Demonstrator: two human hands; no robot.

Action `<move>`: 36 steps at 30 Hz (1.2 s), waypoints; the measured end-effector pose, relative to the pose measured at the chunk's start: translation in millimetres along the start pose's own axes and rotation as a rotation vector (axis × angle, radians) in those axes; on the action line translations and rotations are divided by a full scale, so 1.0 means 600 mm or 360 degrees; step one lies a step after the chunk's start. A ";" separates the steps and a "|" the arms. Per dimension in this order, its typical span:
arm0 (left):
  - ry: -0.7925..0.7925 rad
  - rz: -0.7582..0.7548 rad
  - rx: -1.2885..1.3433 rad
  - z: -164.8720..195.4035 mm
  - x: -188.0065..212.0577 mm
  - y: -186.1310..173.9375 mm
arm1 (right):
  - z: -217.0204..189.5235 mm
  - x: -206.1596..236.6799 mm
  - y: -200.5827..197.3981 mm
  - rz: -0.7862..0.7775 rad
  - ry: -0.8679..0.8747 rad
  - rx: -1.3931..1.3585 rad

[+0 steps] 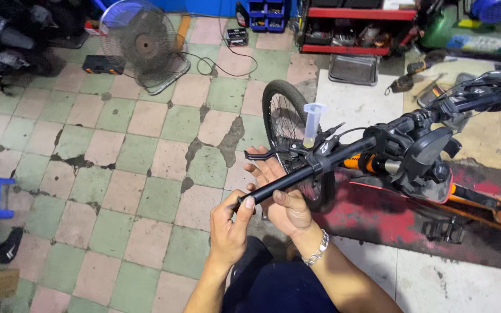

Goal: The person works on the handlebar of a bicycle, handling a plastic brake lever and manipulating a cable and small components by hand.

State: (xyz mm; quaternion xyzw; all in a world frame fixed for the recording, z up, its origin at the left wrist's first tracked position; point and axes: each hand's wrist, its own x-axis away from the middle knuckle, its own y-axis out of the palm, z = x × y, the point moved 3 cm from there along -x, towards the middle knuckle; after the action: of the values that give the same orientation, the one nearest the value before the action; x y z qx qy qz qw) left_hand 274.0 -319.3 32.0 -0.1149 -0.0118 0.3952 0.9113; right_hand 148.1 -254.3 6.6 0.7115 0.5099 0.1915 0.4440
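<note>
Checkered green-and-pink floor (117, 150) carried the orange-framed bike (436, 191), lying toward its right edge, front wheel (288, 124) near the middle. Black handlebar (308, 171) stuck out toward the person. Left hand (230, 223) was pinched shut around the bar's bare end, right hand (279, 194) cupped loosely open under it, touching. Small clear funnel (313, 124) sat upright on the brake lever (268, 153).

Head-worn view, steeply downward, close over the handlebar (320, 165).
</note>
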 end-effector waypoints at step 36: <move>0.0393 -0.0766 0.0003 -0.030 -0.152 -0.013 | 0.045 -0.040 -0.077 0.0443 -0.0351 0.0026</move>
State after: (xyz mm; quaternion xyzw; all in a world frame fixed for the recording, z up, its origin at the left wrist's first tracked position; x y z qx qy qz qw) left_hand 219.1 -394.0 22.4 -0.1553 0.0729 0.1502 0.9737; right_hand 132.3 -283.6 -41.9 0.7955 0.3561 0.1678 0.4607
